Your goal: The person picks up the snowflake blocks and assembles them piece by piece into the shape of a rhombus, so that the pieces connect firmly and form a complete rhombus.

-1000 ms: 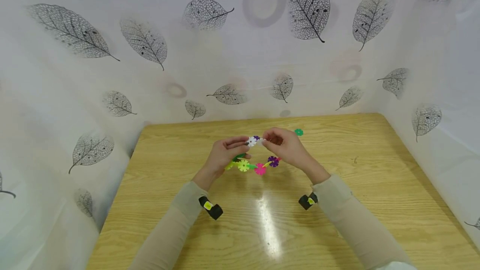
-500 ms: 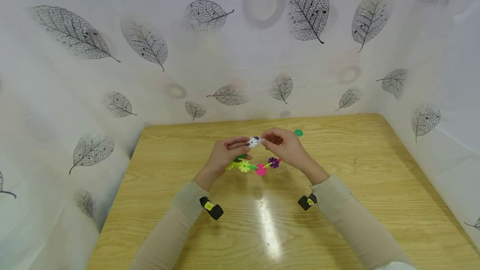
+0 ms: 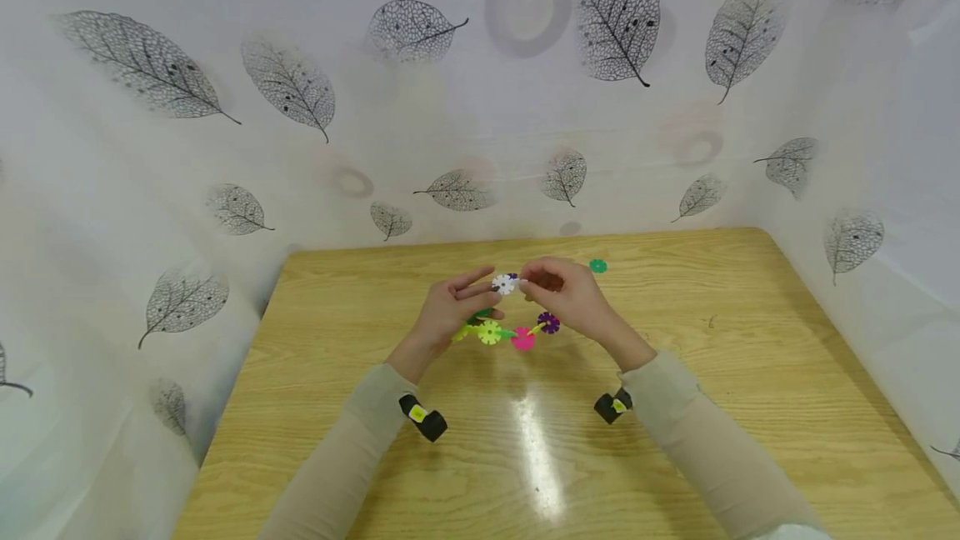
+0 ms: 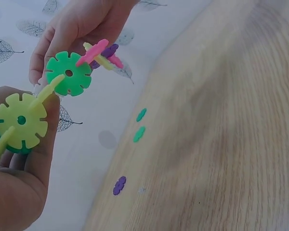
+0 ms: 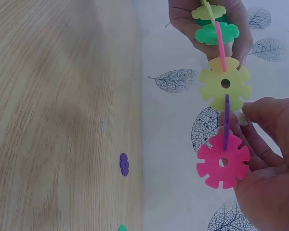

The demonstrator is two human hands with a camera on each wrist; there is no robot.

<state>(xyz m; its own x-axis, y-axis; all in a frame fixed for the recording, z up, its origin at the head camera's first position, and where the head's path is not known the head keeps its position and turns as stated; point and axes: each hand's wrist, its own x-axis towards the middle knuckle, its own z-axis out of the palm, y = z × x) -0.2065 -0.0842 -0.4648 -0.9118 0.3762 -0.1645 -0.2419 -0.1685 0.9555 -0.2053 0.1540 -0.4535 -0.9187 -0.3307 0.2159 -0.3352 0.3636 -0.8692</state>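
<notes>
A chain of notched plastic snowflake discs hangs in a loop between both hands over the table. My left hand point(image 3: 446, 311) grips its left part, where a dark green disc point(image 3: 480, 317) and a yellow disc point(image 4: 9, 113) lie in the fingers. At the top, a white disc point(image 3: 501, 288) sits by the left fingertips, a purple one point(image 3: 513, 276) behind it. Thumb and index finger of my right hand point(image 3: 577, 294) pinch a white piece point(image 5: 241, 118), mostly hidden. Pink point(image 5: 212, 166), yellow point(image 5: 209, 91) and green discs point(image 4: 77, 86) hang nearer the camera.
Loose discs lie on the wooden table point(image 3: 750, 407): a green disc point(image 3: 597, 266) beyond the right hand, and a purple disc point(image 4: 119, 186) near the table's edge. A white leaf-print curtain point(image 3: 480, 123) surrounds the back and sides.
The left index finger has lifted and straightened away from the white disc. My right hand has shifted slightly left; the hanging chain has barely moved.
</notes>
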